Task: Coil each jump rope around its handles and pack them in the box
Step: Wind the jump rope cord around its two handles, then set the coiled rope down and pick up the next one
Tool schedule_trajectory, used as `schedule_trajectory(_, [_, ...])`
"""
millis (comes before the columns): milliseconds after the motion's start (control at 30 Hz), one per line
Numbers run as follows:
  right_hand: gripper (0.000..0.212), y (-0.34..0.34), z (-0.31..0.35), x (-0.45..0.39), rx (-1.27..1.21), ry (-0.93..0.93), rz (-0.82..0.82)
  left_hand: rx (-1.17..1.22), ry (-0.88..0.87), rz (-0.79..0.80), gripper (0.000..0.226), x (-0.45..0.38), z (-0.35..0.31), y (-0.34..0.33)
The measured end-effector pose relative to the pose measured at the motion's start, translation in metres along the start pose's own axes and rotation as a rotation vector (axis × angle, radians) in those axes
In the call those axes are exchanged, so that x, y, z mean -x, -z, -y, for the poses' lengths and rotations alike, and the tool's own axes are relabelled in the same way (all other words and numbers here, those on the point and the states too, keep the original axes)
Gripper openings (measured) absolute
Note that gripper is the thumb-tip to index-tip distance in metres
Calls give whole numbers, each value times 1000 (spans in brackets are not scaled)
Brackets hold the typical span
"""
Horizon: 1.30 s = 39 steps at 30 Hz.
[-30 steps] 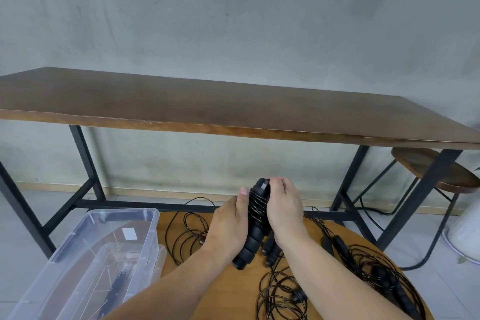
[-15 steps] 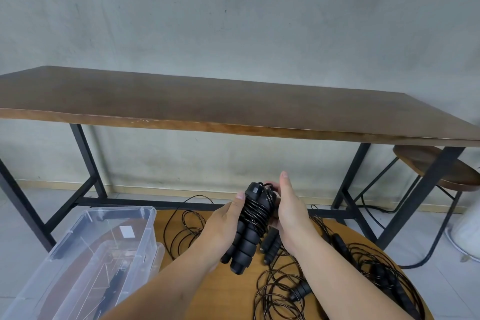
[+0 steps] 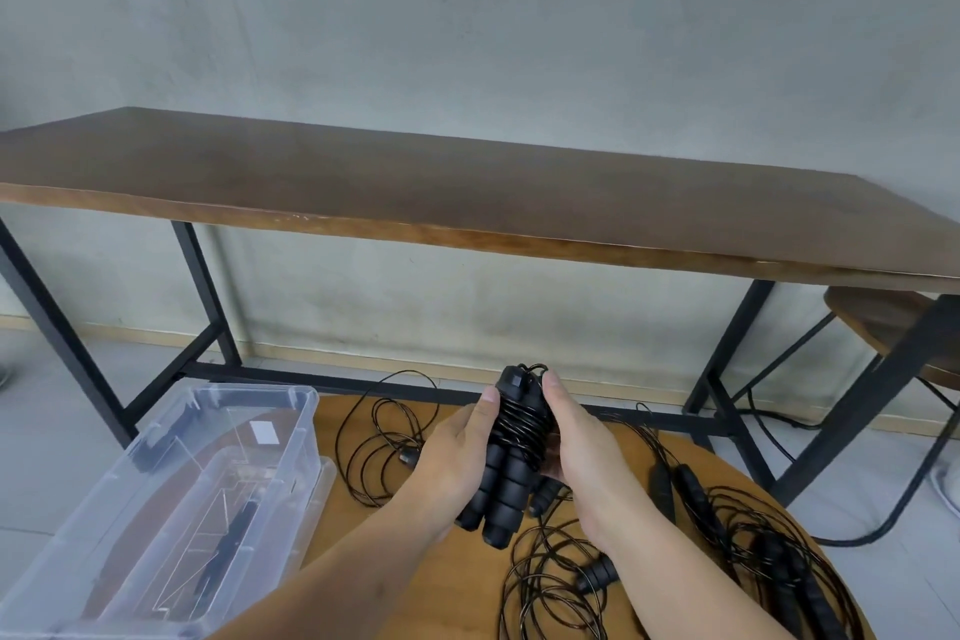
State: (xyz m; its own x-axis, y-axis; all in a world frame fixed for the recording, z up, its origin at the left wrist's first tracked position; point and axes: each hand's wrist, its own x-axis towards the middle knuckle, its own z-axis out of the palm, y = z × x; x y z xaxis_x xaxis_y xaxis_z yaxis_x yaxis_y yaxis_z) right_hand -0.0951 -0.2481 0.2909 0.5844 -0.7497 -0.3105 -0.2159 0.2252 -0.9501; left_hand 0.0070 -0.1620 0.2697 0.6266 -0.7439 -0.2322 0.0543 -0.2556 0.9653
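Observation:
A black jump rope (image 3: 511, 452), its thin cord wound round its two ribbed handles, is held upright above the round wooden table (image 3: 415, 535). My left hand (image 3: 457, 452) grips the bundle from the left, thumb along the coil. My right hand (image 3: 576, 447) holds it from the right, thumb near the handle tops. Loose black jump ropes (image 3: 550, 582) lie tangled on the table below, with more at the right (image 3: 758, 535) and a loose cord at the back left (image 3: 379, 447). The clear plastic box (image 3: 291, 426) stands at the table's left edge, open, with a dark item inside.
A long dark wooden bench table (image 3: 467, 192) on black metal legs stands behind, against a grey wall. A round wooden stool (image 3: 893, 327) sits at the right under it. Grey floor lies to the left of the box.
The wound bundle has tilted more upright and shifted slightly between my hands. My right hand went from covering the top of the handles to lying along their right side.

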Motion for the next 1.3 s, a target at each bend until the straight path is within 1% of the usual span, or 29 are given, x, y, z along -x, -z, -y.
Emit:
schedule_trajectory(67, [39,2,-7,1,57,28,40,-43,-21,-30,51,0,4,-2])
schedule_trajectory(133, [38,4,-14,1,88,40,60,-96,-38,-59,47,3,8,-5])
schedule_trajectory(300, [33,3,-32,-3,148,29,119,-144,-45,-101,43,6,23,-6])
schedule_trajectory(433, [25,1,-47,-7,184,8,181,-112,10,-127,36,9,38,-6])
schedule_trajectory(567, [18,-6,-64,-11,184,-9,221,-131,80,-154,39,13,56,-1])
schedule_trajectory(633, [14,-12,-75,-13,215,-50,230,-128,136,-159,41,17,68,4])
schedule_trajectory(700, [17,-23,-90,-16,228,-102,241,-126,185,-168,45,20,82,12])
schedule_trajectory(800, [33,-40,-118,-24,199,-210,279,-210,276,-189,50,22,104,28])
schedule_trajectory(867, [45,-53,-135,-30,174,-286,278,-211,303,-196,46,22,118,42])
schedule_trajectory(900, [46,-58,-141,-32,157,-311,279,-205,311,-198,42,22,123,48])
schedule_trajectory(967, [43,-74,-154,-42,135,-359,269,-199,346,-214,39,15,138,66])
schedule_trajectory(1100, [26,-113,-174,-64,79,-452,229,-206,398,-214,35,-3,167,97])
schedule_trajectory(1300, [24,-172,-216,-108,41,-538,203,-214,462,-253,36,-48,218,130])
